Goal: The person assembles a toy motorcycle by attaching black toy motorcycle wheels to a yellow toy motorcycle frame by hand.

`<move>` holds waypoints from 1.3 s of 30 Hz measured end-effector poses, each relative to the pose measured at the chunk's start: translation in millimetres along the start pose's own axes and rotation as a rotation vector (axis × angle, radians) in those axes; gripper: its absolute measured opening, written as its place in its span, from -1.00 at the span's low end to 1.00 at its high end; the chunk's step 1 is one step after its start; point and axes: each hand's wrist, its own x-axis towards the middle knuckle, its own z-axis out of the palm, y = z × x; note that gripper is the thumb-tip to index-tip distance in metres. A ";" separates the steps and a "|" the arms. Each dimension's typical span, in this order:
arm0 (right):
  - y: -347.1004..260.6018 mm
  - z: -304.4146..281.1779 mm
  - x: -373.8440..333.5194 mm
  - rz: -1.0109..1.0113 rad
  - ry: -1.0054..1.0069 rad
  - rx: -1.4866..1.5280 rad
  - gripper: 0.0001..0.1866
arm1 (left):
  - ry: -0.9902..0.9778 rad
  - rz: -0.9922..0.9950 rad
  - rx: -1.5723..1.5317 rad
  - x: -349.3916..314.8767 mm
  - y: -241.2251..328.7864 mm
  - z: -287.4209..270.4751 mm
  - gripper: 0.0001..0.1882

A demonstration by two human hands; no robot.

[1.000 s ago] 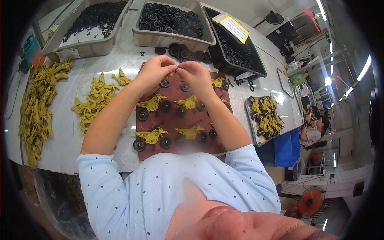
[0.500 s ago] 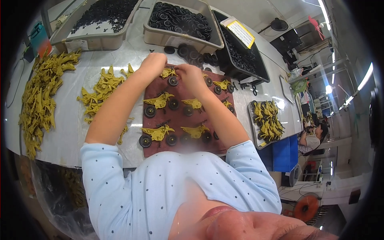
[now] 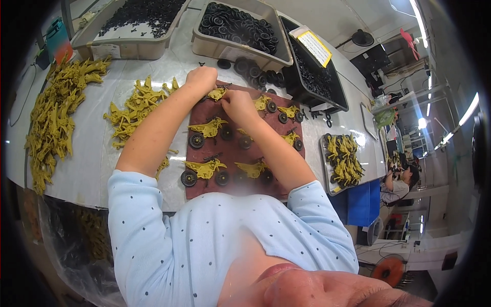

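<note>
- table (image 3: 87, 169): pale, smooth and glossy, its edges bowed by the lens; the near edge is partly hidden by the wearer's dotted blue top (image 3: 194, 245).
- mat (image 3: 231, 153): flat, matte, reddish-brown; the right forearm covers part of its middle.
- grey tub of wheels (image 3: 209, 46): rigid, beyond the mat's far edge, heaped with ribbed black discs.
- grey tub of small parts (image 3: 138, 51): at the table's far left, cut off above; single shapes indistinct.
- black bin (image 3: 296, 90): deep, off the mat's far right corner; its dark contents are hard to separate.
- yellow pile (image 3: 56, 123): jagged, tangled mouldings along the table's left edge.
- tray (image 3: 325, 171): shallow, right of the mat, bearing yellow-and-black pieces.
- left hand (image 3: 202, 81): at the mat's far left corner; fingers turned away, their grip impossible to tell.
- right hand (image 3: 239, 104): just inside the far edge, fingers bent toward the yellow body; whether they grip cannot be told.
- yellow body (image 3: 217, 94): motorbike-shaped, between the hands near the far left corner, partly hidden.
- spoked wheel (image 3: 188, 178): round, black, near the mat's near left corner.
</note>
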 end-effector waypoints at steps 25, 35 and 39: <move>3.3 -1.8 6.8 0.016 -0.062 -0.067 -0.85 | 0.072 0.045 0.007 -10.3 -5.3 14.9 -0.86; -7.3 3.6 14.0 0.084 -0.161 -0.180 -0.83 | 0.112 0.116 0.029 -15.1 -5.5 12.4 -0.86; -9.8 6.3 21.6 0.142 -0.203 -0.213 -0.81 | 0.130 0.116 0.008 -14.7 -7.5 16.4 -0.90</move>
